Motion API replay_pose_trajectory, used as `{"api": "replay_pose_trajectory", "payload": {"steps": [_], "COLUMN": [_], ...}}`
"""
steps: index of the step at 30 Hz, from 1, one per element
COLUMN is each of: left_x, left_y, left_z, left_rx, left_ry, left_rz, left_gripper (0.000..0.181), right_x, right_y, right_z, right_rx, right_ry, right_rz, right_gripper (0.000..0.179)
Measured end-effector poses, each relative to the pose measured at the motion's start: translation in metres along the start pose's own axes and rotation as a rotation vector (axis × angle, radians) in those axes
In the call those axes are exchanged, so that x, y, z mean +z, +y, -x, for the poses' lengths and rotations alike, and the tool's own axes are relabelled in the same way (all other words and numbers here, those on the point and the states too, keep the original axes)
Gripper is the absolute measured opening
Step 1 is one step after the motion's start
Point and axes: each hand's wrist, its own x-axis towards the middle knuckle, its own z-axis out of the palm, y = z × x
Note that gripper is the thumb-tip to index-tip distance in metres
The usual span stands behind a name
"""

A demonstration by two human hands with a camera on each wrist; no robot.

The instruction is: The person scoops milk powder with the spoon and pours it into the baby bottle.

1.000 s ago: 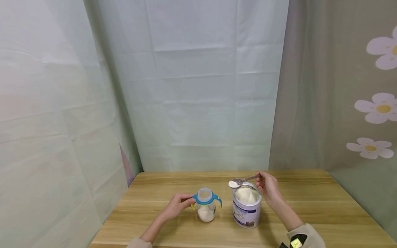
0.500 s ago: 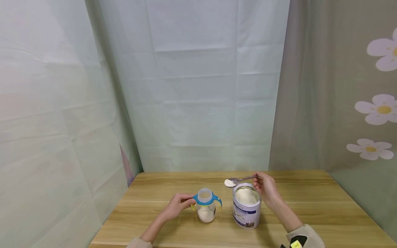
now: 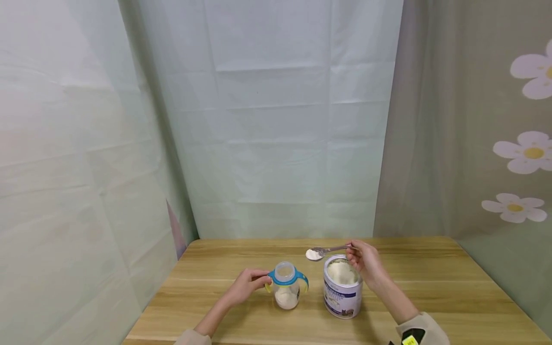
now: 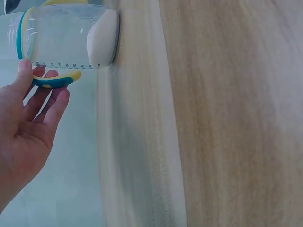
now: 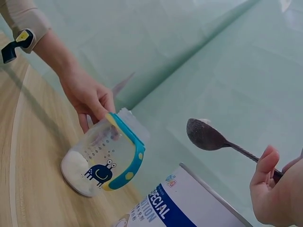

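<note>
A clear baby bottle [image 3: 286, 298] with a blue collar and two side handles stands uncapped on the table, white powder in its bottom. My left hand [image 3: 250, 286] pinches its left handle [image 4: 57, 81] between thumb and fingers. My right hand [image 3: 365, 261] grips the end of a metal spoon [image 5: 208, 137] heaped with white powder. The spoon's bowl is in the air between the bottle and an opened tin of milk powder [image 3: 343, 299], a little behind both. The right forearm passes beside the tin, whose inside shows pale powder.
The wooden table [image 3: 233, 249] runs back to a pale hanging curtain [image 3: 276, 143]. A curtain with printed flowers [image 3: 534, 152] hangs at the right. The tin stands a short way right of the bottle.
The right hand has carried the loaded spoon leftward, from over the tin's rim toward the bottle. The left hand, bottle and tin stay in place.
</note>
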Motion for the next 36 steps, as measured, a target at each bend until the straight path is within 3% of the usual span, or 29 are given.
{"api": "replay_pose_trajectory", "payload": {"steps": [19,36], "left_x": [-0.002,-0.002], "left_y": [-0.001,0.001], "left_z": [-0.003,-0.003], "left_rx": [0.020,0.018], "left_ry": [-0.029,-0.027], "left_rz": [-0.010,-0.001], "left_gripper": [0.030,0.029], "right_x": [0.010,0.021], "right_y": [0.008,0.013], "right_z": [-0.003,-0.003], "right_rx": [0.003,-0.014], "right_ry": [-0.108,-0.122], "right_rz": [0.026,0.049], "right_gripper": [0.023,0.022]}}
